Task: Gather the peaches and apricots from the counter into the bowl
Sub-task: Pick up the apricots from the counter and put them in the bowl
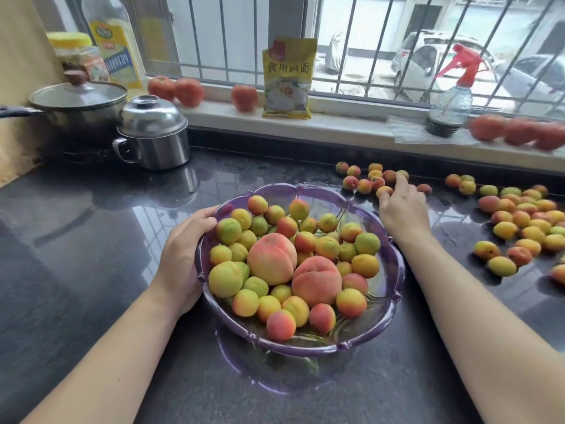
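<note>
Honestly, those round apricots (371,179) could roll off as the right hand (402,206), fingers loosely spread, rakes them; the left hand (180,255) grips the bowl (394,280) rim.

The right hand (400,206) is hiding its own fingertips among the far apricots (371,179), so any grip is unclear. The right edge is cutting off the apricot pile (526,228) and blurred windowsill fruit (519,131).

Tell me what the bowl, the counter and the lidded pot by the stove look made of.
Purple bowl: translucent, glossy, probably plastic, maybe glass; fruit and counter show through its scalloped wall.
Counter: dark polished stone, likely granite; speckled, mirrors the window bars.
Lidded pot: bare metal, probably stainless steel; silvery, with bright reflections.
</note>
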